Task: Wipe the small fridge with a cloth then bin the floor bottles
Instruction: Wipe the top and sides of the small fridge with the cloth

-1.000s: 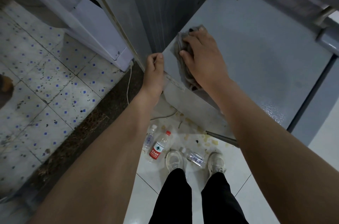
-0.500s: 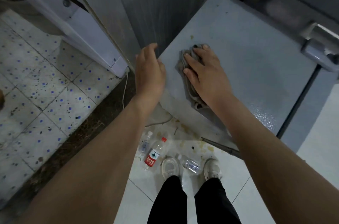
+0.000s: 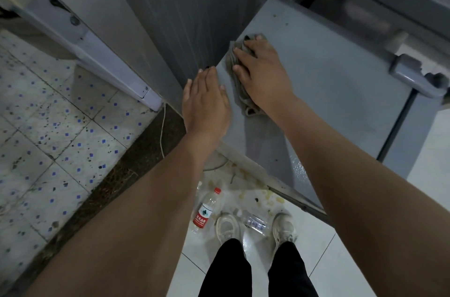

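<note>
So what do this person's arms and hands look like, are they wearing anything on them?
Nothing is worn on them. The left hand and right hand show no gloves, rings or watch. The left forearm and right forearm are bare up to the picture's edge, with no sleeve in view.

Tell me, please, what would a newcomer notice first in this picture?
The eye goes first to the right hand, pressed flat on a grey cloth on top of the small fridge, near its left edge. The left hand lies open beside it at that edge. Below, on the white floor tiles, a red-labelled bottle lies left of the shoes and a clear bottle lies between them.
</note>
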`<move>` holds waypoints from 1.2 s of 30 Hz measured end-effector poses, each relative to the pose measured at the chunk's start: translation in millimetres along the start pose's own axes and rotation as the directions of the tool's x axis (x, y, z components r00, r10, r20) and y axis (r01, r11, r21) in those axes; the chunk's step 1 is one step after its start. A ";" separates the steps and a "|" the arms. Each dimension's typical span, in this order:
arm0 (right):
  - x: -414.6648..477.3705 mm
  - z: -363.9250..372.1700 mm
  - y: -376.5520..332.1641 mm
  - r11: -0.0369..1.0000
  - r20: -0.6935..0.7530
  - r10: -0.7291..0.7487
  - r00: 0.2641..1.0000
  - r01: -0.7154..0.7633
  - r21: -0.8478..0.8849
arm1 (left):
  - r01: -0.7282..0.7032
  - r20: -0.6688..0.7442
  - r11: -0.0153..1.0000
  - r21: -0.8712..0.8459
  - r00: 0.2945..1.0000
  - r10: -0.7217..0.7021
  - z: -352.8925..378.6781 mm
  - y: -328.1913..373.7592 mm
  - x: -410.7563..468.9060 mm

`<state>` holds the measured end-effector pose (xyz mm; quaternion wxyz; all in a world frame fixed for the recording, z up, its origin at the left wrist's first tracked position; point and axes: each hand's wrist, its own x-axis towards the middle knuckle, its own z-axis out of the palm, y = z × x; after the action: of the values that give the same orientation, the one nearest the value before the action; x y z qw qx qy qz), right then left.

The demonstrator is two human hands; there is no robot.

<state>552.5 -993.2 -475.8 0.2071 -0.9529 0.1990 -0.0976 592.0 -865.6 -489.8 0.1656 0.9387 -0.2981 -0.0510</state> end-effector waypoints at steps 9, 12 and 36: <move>-40.8 5.4 -10.8 0.988 0.032 -0.138 0.990 0.139 -0.068 | 0.017 -0.057 0.999 -0.043 0.998 -0.019 -1.8 1.6 -1.5; -17.6 8.7 -9.4 0.980 0.046 -0.168 0.985 0.172 -0.100 | 0.024 -0.065 0.999 -0.038 0.998 -0.026 -1.1 0.6 -1.1; -45.1 10.3 -19.8 0.990 -0.093 -0.010 0.996 -0.003 -0.140 | 0.000 -0.029 1.000 -0.026 1.000 -0.001 -0.5 -0.4 -1.2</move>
<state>521.3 -954.1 -481.1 0.1302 -0.9598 0.2129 -0.1282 591.3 -864.5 -489.5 0.1824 0.9371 -0.2947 -0.0412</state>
